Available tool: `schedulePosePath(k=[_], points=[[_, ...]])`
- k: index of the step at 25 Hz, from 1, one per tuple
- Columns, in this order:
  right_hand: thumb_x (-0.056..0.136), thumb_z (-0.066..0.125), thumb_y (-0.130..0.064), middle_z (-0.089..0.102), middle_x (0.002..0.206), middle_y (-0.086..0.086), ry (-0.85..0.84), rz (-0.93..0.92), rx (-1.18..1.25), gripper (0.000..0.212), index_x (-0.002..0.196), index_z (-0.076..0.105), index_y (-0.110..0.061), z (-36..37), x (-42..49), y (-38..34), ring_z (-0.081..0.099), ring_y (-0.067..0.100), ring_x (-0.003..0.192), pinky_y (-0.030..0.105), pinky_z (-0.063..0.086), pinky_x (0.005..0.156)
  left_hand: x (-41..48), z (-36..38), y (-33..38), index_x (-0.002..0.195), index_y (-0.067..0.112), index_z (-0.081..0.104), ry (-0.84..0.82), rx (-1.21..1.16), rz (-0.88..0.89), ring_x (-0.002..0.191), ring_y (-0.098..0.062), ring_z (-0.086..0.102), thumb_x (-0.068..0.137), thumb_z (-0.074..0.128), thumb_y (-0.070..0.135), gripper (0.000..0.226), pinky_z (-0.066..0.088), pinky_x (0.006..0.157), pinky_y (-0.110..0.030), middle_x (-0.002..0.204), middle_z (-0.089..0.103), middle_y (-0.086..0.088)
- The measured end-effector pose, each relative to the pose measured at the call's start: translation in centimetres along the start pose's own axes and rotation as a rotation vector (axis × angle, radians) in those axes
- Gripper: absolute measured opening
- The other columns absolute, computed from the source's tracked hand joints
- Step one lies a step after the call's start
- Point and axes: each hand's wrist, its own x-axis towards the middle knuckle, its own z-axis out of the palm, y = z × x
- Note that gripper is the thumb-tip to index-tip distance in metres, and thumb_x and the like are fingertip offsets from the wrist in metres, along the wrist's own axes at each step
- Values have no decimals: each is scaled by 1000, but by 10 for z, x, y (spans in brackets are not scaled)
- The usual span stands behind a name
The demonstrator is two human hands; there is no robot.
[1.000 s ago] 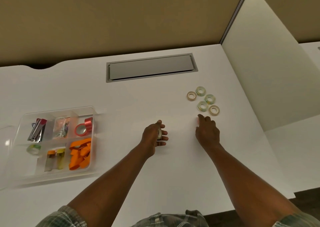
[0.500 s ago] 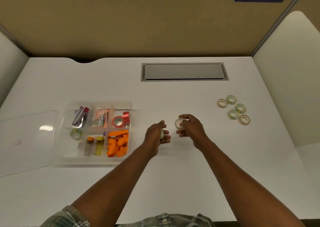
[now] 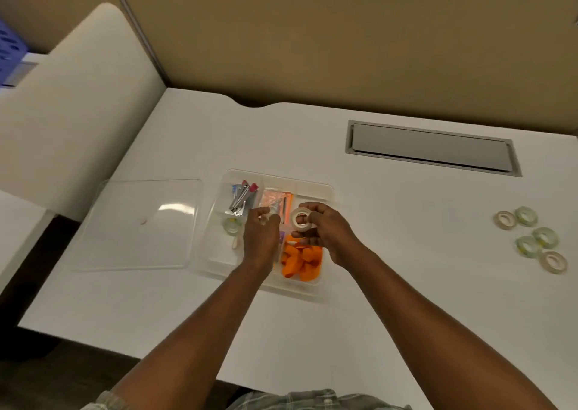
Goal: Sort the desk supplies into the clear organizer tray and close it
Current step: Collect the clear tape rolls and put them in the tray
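Both hands hover over the clear organizer tray [image 3: 325, 190] at the middle of the white bench [image 3: 391, 253]: the right hand [image 3: 325, 231] pinches a whitish tape roll [image 3: 301, 218] upright above the tray's 3 o'clock side, while the left hand [image 3: 261, 237], fingers curled, is over its centre; whether it holds anything cannot be told. Inside the tray lie staplers [image 3: 242, 198] at 11 o'clock, a small tape roll [image 3: 231, 225] at 9 o'clock and orange pieces [image 3: 301, 261] at 5 o'clock. The clear lid [image 3: 137, 225] lies flat just beside the tray at 9 o'clock, and five loose tape rolls [image 3: 531, 237] cluster well apart at 3 o'clock.
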Motion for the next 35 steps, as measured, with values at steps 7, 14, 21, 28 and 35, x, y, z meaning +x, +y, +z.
schedulePosePath(k=[7, 14, 21, 28, 35], points=[[91, 54, -10, 71, 112, 15, -125, 40, -267, 35, 124, 62, -18, 114, 21, 12, 74, 35, 92, 44, 62, 82, 39, -96, -29, 124, 15, 55, 184, 361, 197, 103, -25, 58, 83, 65, 10, 42, 44, 81, -28, 118, 56, -11], [92, 58, -19, 65, 120, 7, -124, -21, -523, 40, 132, 59, -21, 136, 24, 17, 68, 26, 100, 40, 62, 83, 37, -108, -40, 126, 7, 56, 170, 505, 329, 110, -33, 55, 82, 69, 8, 46, 48, 88, -38, 119, 57, -18], [90, 56, -19, 71, 112, 4, -59, -111, -514, 33, 123, 64, -22, 93, 12, 19, 73, 21, 92, 45, 61, 87, 22, -73, -25, 126, 8, 57, 129, 467, 388, 113, -29, 53, 84, 70, 12, 45, 43, 88, -32, 121, 57, -15], [90, 56, -19, 73, 106, 0, 83, -140, -419, 31, 120, 66, -24, 3, -14, 12, 73, 18, 89, 34, 59, 75, -12, 11, -13, 122, 11, 59, -20, 435, 471, 115, -27, 53, 85, 68, 16, 39, 44, 93, -36, 121, 56, -11], [89, 52, -19, 76, 96, -4, 267, -127, -301, 29, 114, 66, -27, -131, -51, 21, 74, 17, 89, 37, 60, 81, -64, 125, -19, 123, 12, 58, -211, 498, 535, 116, -24, 52, 87, 67, 16, 38, 43, 93, -32, 122, 56, -8]])
